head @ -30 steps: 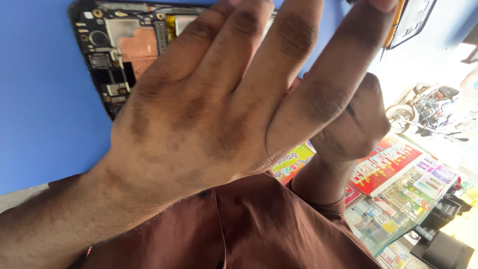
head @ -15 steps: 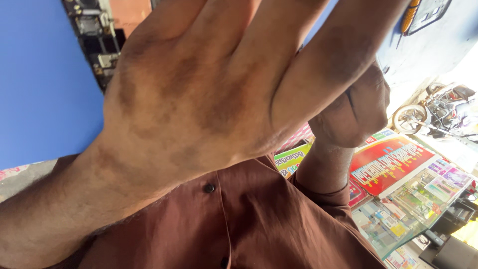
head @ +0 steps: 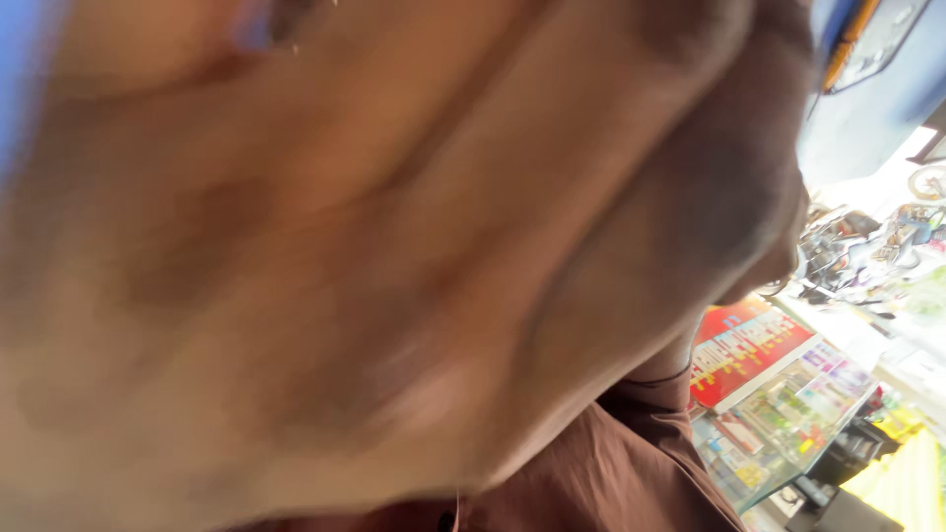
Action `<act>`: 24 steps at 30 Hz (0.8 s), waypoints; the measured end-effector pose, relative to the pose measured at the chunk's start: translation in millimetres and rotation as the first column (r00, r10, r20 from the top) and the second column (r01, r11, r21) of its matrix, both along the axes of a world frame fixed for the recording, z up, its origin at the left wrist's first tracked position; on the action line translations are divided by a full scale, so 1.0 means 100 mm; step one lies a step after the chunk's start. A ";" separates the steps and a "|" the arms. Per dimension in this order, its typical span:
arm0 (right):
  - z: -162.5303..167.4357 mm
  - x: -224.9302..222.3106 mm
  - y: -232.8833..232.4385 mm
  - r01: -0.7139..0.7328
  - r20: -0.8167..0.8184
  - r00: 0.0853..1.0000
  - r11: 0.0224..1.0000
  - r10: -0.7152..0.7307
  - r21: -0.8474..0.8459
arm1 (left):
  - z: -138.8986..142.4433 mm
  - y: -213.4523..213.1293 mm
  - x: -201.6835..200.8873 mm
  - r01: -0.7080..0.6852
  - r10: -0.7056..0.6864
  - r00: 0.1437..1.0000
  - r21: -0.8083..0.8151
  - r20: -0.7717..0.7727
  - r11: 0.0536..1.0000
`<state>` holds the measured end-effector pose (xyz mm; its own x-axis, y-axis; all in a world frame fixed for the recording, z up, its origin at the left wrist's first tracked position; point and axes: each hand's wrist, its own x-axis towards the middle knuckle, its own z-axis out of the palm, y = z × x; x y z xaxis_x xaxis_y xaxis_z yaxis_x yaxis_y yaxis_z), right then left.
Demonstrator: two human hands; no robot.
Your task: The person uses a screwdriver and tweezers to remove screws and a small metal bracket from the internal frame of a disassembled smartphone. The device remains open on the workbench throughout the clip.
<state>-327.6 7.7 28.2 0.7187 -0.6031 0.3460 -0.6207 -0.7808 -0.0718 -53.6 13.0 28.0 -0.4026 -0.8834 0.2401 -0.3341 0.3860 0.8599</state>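
Filling nearly the whole view, a blurred left hand (head: 325, 286) is covering the lens; grip state indeterminable. At 4 o'clock, a brown shirt (head: 611, 473) is showing. Advisably, keep hands clear of the lens.

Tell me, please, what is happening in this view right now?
A blurred hand fills nearly the whole head camera view, so close that what it holds, if anything, cannot be told. Which hand it is cannot be told either. Below it shows a brown shirt. At the right stands a glass display case with small colourful packages and a red sign.
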 end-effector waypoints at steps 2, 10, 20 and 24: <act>0.00 -0.07 0.04 0.010 -0.015 1.000 0.999 -0.010 -0.033 | 0.06 0.07 0.15 -0.032 0.031 1.000 0.115 0.004 0.993; -0.07 -0.20 0.24 0.074 0.004 0.997 0.996 -0.074 -0.041 | -0.08 0.48 0.35 -0.146 0.160 0.987 0.309 -0.019 0.940; -0.18 0.06 -0.11 0.082 0.019 0.996 0.997 -0.082 0.006 | -0.30 0.19 0.74 -0.166 0.200 0.979 0.378 -0.052 0.911; -0.18 0.15 -0.19 0.054 0.019 0.998 0.998 -0.054 0.027 | -0.17 -0.41 0.72 -0.161 0.195 0.980 0.399 -0.046 0.903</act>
<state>-313.0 -10.8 10.5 0.6780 -0.6500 0.3433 -0.6603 -0.7438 -0.1042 18.8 -28.1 11.1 -0.2235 -0.9680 -0.1141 -0.2868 -0.0466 0.9569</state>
